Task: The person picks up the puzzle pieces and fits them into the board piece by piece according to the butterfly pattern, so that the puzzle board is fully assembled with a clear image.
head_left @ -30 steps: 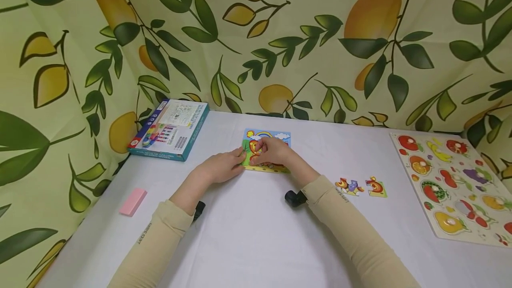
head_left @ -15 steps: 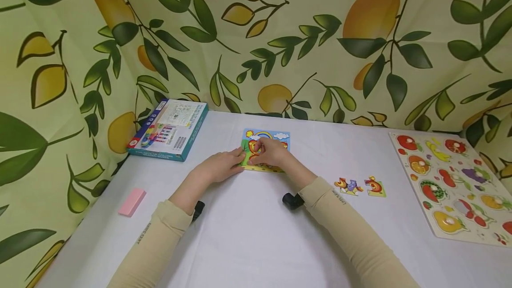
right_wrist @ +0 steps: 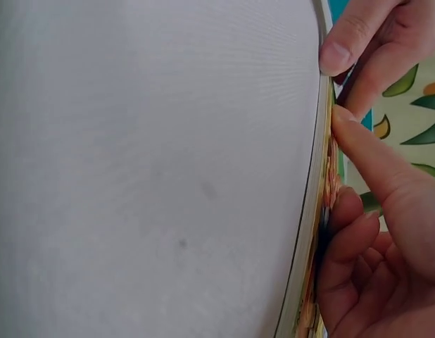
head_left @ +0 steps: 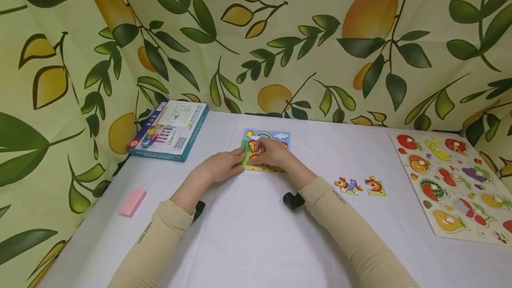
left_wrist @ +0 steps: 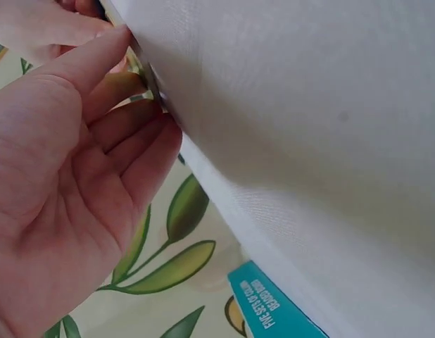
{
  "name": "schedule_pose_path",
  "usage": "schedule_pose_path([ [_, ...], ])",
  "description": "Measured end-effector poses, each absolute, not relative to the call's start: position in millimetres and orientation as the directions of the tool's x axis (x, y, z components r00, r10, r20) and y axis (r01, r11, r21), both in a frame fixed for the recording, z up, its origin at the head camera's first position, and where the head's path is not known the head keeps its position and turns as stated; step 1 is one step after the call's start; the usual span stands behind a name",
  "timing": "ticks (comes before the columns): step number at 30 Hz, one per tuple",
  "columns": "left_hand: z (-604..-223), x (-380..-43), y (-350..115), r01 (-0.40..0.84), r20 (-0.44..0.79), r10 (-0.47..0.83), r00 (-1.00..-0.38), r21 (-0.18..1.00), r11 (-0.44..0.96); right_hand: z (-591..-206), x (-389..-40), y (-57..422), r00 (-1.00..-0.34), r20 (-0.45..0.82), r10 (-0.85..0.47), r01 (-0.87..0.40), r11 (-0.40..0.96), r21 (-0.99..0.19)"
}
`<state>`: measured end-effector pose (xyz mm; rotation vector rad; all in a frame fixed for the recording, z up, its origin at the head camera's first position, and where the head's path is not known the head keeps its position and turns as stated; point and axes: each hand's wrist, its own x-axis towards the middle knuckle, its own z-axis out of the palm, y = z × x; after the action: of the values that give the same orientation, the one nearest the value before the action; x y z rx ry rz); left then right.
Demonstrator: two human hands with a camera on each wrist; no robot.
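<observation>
A small jigsaw puzzle board point(head_left: 282, 136) with a sun, rainbow and bears lies flat near the back of the table. My left hand point(head_left: 219, 166) rests at its left side, fingertips and thumb touching the edge, fingers mostly straight in the left wrist view. My right hand point(head_left: 272, 152) is over the board's middle, thumb and curled fingers around a bear puzzle piece point(head_left: 254, 146), pressed down to the board. The right hand covers much of the picture. Low in the right wrist view, the board point(right_wrist: 305, 282) is seen edge-on. Two loose bear pieces, one point(head_left: 349, 186) and another point(head_left: 375, 186), lie to the right.
A flat teal-edged box point(head_left: 170, 128) lies at the back left. A pink block point(head_left: 133, 202) sits closer on the left. A wooden fruit peg puzzle point(head_left: 452, 190) covers the right side. Patterned cloth point(head_left: 276, 57) hangs behind the white-covered table.
Both hands stay at the puzzle board almost unmoved. The loose pieces lie where they were; only the head view shifts very slightly.
</observation>
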<state>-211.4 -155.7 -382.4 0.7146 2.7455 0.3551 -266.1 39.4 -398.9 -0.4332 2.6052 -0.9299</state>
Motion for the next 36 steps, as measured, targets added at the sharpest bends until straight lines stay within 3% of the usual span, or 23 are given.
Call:
schedule_pose_path([
  [11,-380.0,-209.1,-153.6,0.412,-0.212,0.486,-0.848,0.313,0.856,-398.6,-265.6,36.4,-0.911,-0.222,-0.348,-0.111,0.725,-0.680],
  [26,-380.6,-210.9,-153.5,0.404,-0.223,0.474,-0.852,0.297,0.865,-401.0,-264.4,39.2,-0.909,-0.190,-0.371,-0.142,0.704,-0.695],
  [33,-381.4,-211.2,-152.8,0.399,-0.206,0.469,-0.859,0.305,0.865,-400.5,-258.2,59.1,-0.868,-0.144,-0.475,-0.207,0.609,-0.765],
  [36,-382.2,-210.9,-151.4,0.409,-0.184,0.476,-0.860,0.310,0.858,-395.7,-245.3,81.0,-0.880,-0.111,-0.463,-0.170,0.523,-0.835],
])
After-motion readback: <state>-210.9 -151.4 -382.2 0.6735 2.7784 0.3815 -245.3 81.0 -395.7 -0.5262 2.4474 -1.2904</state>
